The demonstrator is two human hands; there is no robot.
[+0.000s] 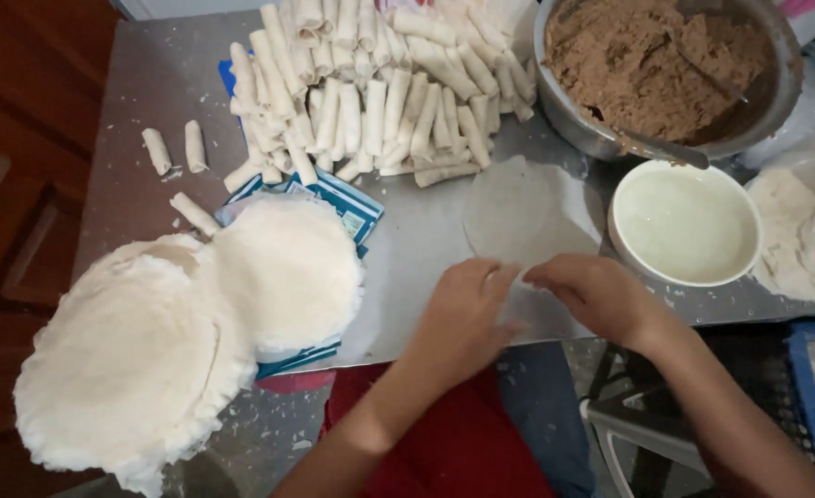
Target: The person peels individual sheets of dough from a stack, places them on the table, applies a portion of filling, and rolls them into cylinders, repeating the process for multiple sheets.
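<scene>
— Two hands met at the near edge of one thin round wrapper point(518, 217). The left hand point(463, 314) and right hand point(596, 295) lay side by side, fingers curled down on its nearest rim, pinching or folding it; I couldn't tell for sure whether anything lay tucked beneath them.

— Why was it laid just there?

— It sat flat on the metal table point(407, 249), right in front of the person, with the white bowl of clear liquid point(686, 224) just beside it and the big steel bowl of brown filling point(666, 69) behind, a spoon point(675, 152) leaning at its rim. Everything was within easy reach, it seemed.

— And the rest?

— Stacks of white wrappers point(177, 323) rested to the left on a blue packet point(348, 207), kept near. A heap of finished rolls point(380, 88) lay at the far side, out of the way, with a few loose rolls point(175, 149) apart from it. The table looked floury; dark wooden panelling point(20, 166) stood to the left.
</scene>
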